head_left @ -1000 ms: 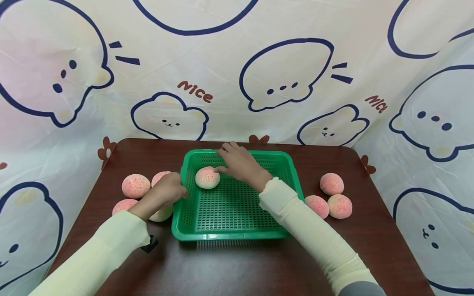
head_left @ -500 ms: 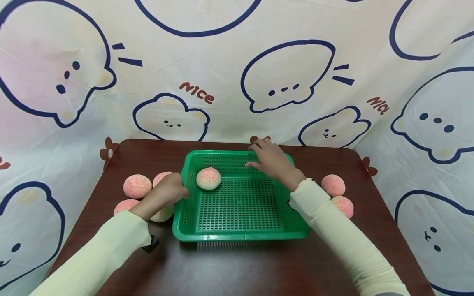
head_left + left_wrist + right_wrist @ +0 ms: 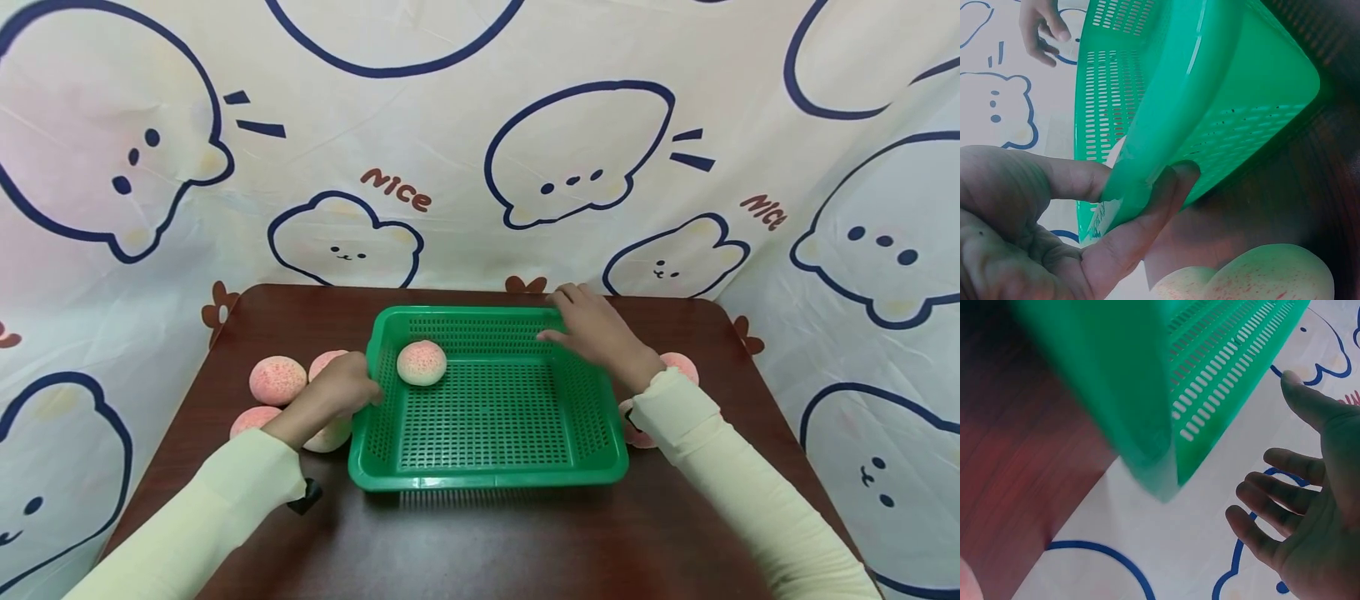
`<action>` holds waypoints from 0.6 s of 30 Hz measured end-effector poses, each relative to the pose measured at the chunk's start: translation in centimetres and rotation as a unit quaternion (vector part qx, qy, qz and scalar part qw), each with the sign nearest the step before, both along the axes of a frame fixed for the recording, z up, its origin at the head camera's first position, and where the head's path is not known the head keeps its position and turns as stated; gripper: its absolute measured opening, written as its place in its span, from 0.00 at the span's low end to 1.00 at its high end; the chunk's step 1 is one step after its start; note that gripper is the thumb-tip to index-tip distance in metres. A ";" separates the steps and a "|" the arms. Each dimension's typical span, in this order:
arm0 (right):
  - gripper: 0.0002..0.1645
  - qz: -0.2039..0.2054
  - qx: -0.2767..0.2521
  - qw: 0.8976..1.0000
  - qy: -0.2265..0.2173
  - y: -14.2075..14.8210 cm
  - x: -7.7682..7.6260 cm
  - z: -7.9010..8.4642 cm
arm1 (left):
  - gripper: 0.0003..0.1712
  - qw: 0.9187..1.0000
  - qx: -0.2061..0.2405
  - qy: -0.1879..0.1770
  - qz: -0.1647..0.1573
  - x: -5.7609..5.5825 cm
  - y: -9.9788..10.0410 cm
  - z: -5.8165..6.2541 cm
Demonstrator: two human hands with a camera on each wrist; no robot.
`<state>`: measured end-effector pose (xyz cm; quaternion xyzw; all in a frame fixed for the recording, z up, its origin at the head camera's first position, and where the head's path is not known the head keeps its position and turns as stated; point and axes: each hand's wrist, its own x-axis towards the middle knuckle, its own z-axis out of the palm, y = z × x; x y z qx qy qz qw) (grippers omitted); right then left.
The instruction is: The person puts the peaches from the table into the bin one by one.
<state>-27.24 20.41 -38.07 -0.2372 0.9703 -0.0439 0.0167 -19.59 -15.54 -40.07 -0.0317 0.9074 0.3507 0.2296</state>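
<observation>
A green plastic basket (image 3: 487,481) with slotted walls stands on the table. My left hand (image 3: 341,385) pinches its left rim, thumb on one side and fingers on the other, as the left wrist view shows. One pink-and-cream speckled peach (image 3: 422,363) lies inside, near the back left corner. Over the basket's back right corner is my right hand (image 3: 596,329), holding nothing. In the right wrist view its fingers (image 3: 1272,509) are spread and apart from the basket wall. Left of the basket, several more peaches (image 3: 277,380) sit close to my left hand and forearm.
Right of the basket, peaches (image 3: 679,367) are partly hidden behind my right wrist and sleeve. The dark brown wooden table (image 3: 480,542) extends in front of the basket. A printed cloth (image 3: 465,133) hangs behind the table's back edge and at both sides.
My right hand has moved right, from above the peach in the basket to the basket's back right corner. My left hand keeps its hold on the rim. The peach inside stays put.
</observation>
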 end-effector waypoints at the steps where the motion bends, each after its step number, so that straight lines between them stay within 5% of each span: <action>1: 0.42 -0.003 -0.004 1.000 -0.001 0.3 0.1 0.1 | 0.05 1.000 -0.001 0.001 -0.001 0.0 0.0 0.0; 8: 0.44 -0.032 -0.036 0.999 -0.024 2.9 0.8 0.0 | 0.01 1.000 -0.007 -0.003 -0.003 0.0 0.0 0.2; 18: 0.44 -0.057 -0.060 0.994 -0.076 6.0 1.7 -0.3 | 0.16 1.000 -0.010 -0.005 -0.007 0.0 -0.1 0.3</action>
